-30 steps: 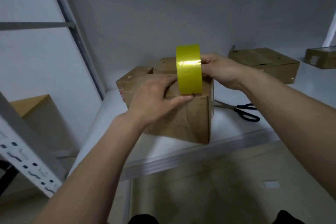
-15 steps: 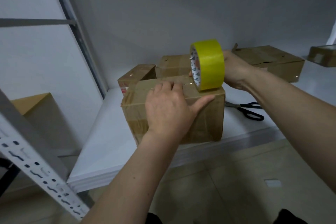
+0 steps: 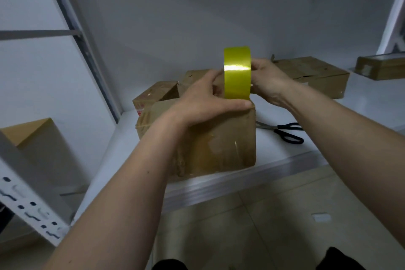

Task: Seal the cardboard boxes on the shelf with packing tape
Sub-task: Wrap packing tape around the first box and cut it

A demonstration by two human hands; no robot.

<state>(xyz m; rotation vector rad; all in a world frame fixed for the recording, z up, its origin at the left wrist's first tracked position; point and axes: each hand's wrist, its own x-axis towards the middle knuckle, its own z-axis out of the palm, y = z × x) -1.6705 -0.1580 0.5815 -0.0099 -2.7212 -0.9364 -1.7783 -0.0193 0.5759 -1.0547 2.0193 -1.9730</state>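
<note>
A brown cardboard box (image 3: 219,144) stands at the front edge of the white shelf (image 3: 341,116). On its top right corner a yellow roll of packing tape (image 3: 237,74) stands upright, edge-on to me. My right hand (image 3: 268,81) grips the roll from its right side. My left hand (image 3: 203,101) lies across the box top, thumb along the front edge under the roll, fingers touching the roll's left side. The box's front face bears shiny old tape.
Two smaller cardboard boxes (image 3: 155,96) sit behind the front box. A wide flat box (image 3: 313,74) lies at the back right and another (image 3: 381,67) at the far right. Black-handled scissors (image 3: 287,132) lie right of the front box. A grey shelf upright (image 3: 30,193) crosses the lower left.
The box has turned on the shelf. The roll went from angled, core showing, to edge-on. My left hand slid right, up against the roll.
</note>
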